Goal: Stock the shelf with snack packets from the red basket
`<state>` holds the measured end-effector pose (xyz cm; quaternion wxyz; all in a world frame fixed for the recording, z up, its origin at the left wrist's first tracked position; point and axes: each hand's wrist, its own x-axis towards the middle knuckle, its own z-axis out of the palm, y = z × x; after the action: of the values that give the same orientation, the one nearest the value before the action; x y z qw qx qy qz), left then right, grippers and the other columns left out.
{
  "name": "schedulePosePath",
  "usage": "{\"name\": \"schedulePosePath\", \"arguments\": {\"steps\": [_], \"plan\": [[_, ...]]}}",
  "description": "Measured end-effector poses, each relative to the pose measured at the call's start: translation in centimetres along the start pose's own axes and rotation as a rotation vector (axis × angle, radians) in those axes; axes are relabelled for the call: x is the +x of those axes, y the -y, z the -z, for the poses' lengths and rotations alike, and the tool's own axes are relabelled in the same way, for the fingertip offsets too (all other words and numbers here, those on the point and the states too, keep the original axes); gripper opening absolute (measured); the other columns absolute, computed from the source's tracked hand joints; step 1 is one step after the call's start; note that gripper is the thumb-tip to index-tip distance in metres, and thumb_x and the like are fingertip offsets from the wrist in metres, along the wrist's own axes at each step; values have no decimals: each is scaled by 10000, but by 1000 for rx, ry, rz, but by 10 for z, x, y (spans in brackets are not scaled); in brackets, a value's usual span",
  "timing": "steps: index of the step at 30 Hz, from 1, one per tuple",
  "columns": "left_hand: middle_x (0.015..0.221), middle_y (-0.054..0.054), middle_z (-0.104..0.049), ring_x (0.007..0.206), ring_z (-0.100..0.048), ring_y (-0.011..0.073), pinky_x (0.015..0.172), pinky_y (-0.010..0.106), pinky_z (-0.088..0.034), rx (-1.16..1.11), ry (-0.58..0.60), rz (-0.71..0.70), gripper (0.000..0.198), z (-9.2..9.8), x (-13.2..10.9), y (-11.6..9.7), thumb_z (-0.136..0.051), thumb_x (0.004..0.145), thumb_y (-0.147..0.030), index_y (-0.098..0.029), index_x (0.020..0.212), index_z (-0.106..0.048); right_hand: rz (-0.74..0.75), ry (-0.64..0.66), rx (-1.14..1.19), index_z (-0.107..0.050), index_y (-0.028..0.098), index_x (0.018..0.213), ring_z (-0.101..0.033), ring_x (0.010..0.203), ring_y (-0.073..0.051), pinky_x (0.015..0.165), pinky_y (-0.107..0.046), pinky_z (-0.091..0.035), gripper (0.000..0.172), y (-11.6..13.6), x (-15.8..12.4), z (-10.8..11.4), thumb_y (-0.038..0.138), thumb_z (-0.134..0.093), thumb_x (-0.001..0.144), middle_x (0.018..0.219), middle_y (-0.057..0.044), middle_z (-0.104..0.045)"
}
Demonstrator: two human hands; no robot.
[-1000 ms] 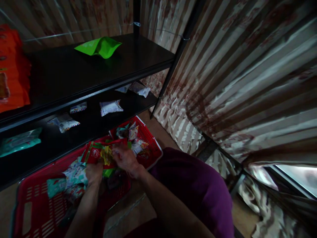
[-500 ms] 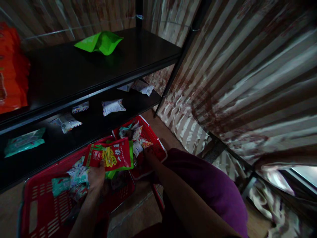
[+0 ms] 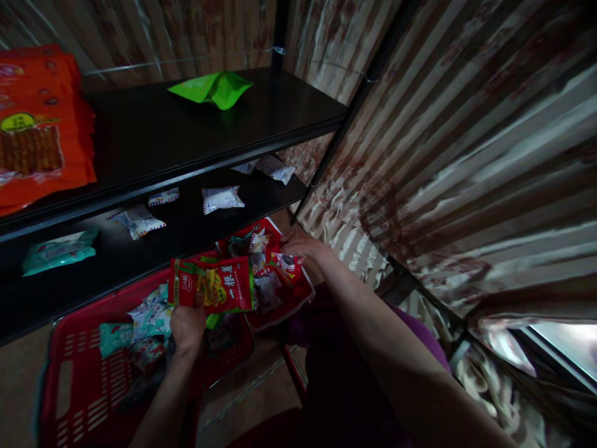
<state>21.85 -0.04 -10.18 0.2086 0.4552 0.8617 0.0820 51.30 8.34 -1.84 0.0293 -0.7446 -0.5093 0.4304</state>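
Observation:
My left hand (image 3: 188,325) is closed on the lower left edge of a red snack bag (image 3: 233,283) with yellow strips pictured on it. Green edges of other packaging show behind it. This bag is held over the larger red basket (image 3: 88,407), where teal and white snack packets (image 3: 152,317) lie. Over at the smaller red basket (image 3: 305,292), my right hand (image 3: 301,244) grips the top of a red snack packet (image 3: 286,264); its fingertips are partly hidden. Small mixed packets (image 3: 257,242) lie in that basket.
Beyond the baskets stands a black shelf unit (image 3: 135,134). Its upper board holds orange snack bags (image 3: 69,118) and a green bag (image 3: 217,90). Several small packets (image 3: 222,199) lie on the lower board. A striped curtain (image 3: 420,155) hangs on the right.
My right hand has risen from inside the smaller basket, and a red packet now shows at its fingers. My left hand has shifted slightly right with the red bag. The view has turned a little left.

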Motion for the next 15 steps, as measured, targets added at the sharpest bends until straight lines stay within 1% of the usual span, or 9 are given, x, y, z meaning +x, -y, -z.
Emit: {"name": "schedulePosePath", "arguments": {"steps": [2,3,5,7,9,10,12,14,15], "plan": [[794,280,-683,876,-657,407,741,448,-499,48,42,14,452,5,-5,-2,-466,810,-426,-46,715,-693,30,-43,-80,-709,186,974,-625,978,-208,826,-266,-459,222,19,-21,-1,199,-616,772,921,-45,-700],[803,273,-685,887,-655,405,751,447,-498,48,55,26,443,7,-8,-4,-470,814,-424,-52,728,-694,63,-89,-120,-692,221,1054,-616,1010,-222,854,-282,-447,294,29,-32,-7,198,-601,775,969,-51,-700],[816,250,-692,902,-652,398,774,453,-494,-18,57,29,378,12,-10,-7,-505,803,-393,-69,774,-698,173,-251,-258,-611,272,1207,-618,1003,-232,859,-323,-452,383,47,-54,-29,234,-495,844,1052,-69,-685],[896,207,-702,959,-645,362,833,433,-482,-186,40,-9,297,13,-11,-9,-543,784,-333,-101,889,-697,313,-317,-277,-518,298,1304,-607,1003,-219,856,-330,-464,449,59,-70,-63,214,-416,875,1185,-69,-628],[1008,140,-699,1019,-633,288,876,365,-477,-469,34,-6,309,12,-10,-7,-561,775,-287,-156,1034,-667,492,-250,-300,-496,308,1317,-556,1081,-222,892,-341,-460,479,63,-80,-104,185,-428,859,1320,-62,-529],[1049,104,-693,1023,-632,246,871,325,-482,-633,54,47,334,12,-9,-5,-555,784,-286,-184,1089,-643,559,-190,-324,-509,302,1304,-510,1140,-248,910,-373,-455,469,62,-83,-124,188,-438,855,1371,-67,-476],[1046,68,-694,936,-656,193,801,287,-513,-892,152,222,355,10,-9,3,-494,835,-344,-204,1139,-614,622,-154,-332,-487,277,1323,-390,1248,-295,967,-447,-414,467,56,-85,-160,199,-433,865,1423,-88,-403],[987,70,-703,807,-672,177,718,294,-535,-1011,265,354,405,9,-10,10,-411,877,-428,-193,1140,-611,679,-149,-301,-487,240,1323,-296,1310,-312,1026,-493,-352,484,50,-84,-184,192,-470,842,1459,-89,-359],[963,73,-706,770,-674,174,696,297,-539,-1030,299,372,422,8,-11,12,-403,881,-452,-188,1133,-614,722,-143,-270,-520,228,1290,-278,1322,-310,1052,-506,-318,477,47,-82,-191,185,-502,815,1463,-80,-361]]}}
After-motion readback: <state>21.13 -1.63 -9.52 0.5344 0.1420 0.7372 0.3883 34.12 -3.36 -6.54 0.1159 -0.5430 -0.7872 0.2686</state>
